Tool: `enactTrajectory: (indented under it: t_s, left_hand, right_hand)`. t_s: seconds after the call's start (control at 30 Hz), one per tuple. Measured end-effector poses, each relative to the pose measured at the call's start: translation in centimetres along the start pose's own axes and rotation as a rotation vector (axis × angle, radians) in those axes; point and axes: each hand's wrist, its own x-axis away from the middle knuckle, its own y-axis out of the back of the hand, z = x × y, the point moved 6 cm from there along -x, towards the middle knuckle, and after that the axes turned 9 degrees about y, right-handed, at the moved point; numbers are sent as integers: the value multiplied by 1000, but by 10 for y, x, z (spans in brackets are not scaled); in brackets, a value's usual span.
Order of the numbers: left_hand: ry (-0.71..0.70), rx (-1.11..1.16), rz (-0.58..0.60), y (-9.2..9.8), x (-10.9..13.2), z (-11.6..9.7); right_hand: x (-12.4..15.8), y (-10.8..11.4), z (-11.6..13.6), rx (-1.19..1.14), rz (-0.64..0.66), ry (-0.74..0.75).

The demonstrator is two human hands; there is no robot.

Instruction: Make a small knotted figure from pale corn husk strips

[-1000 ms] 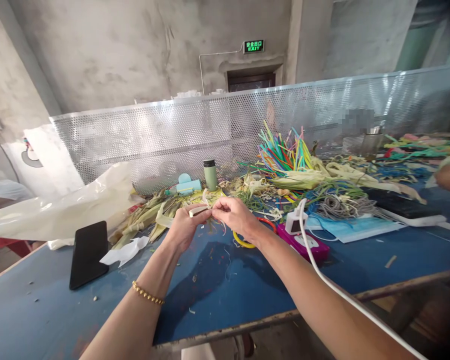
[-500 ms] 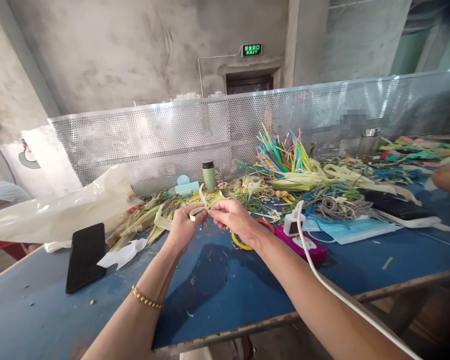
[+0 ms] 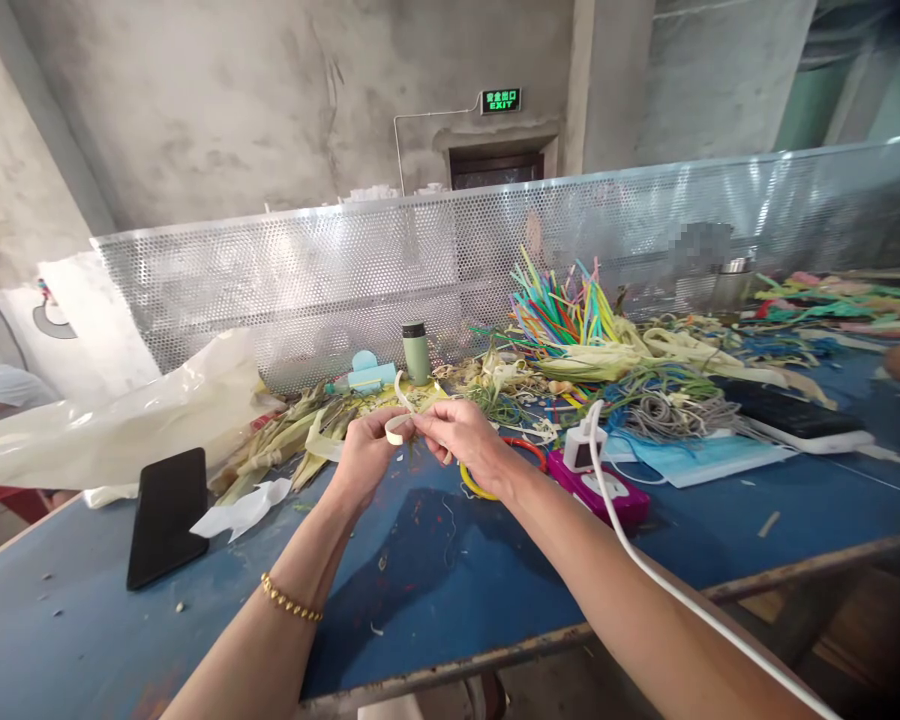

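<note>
Since the frame half a second ago, the pale strip (image 3: 394,437) has drawn into a slightly tighter curl, and the view has shifted a little. Stretching across the scene, the blue desk (image 3: 495,580) carries a heap of dry husks (image 3: 270,460) to the left, apparently unworked. The right hand (image 3: 465,432) and left hand (image 3: 369,455) meet above the desk, near side of the green bottle (image 3: 416,355), with the strip between them. Fingers of both hands look closed, pinching it, though the exact contact is hidden. Work on the strip seems partway: the bend is made, but one end remains loose, and whether anything is knotted or tucked cannot be told. Being bent, the strip has no single long axis; its free length rises from the pinch, pointing up and slightly left, while the small curl turns toward the left and near side, over the left fingers.
</note>
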Motion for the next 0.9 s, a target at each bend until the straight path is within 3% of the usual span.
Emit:
enactTrajectory:
  t_s: [0.43, 0.67, 0.9]
  left_hand:
    - [1, 22, -25, 2, -3, 1]
    - [-20, 22, -112, 5, -1, -2]
    - [-29, 86, -40, 1, -1, -1]
  right_hand:
    - [3, -10, -4, -425, 66, -109]
    - [2, -9, -5, -318, 68, -29]
    - [2, -6, -3, -255, 9, -16]
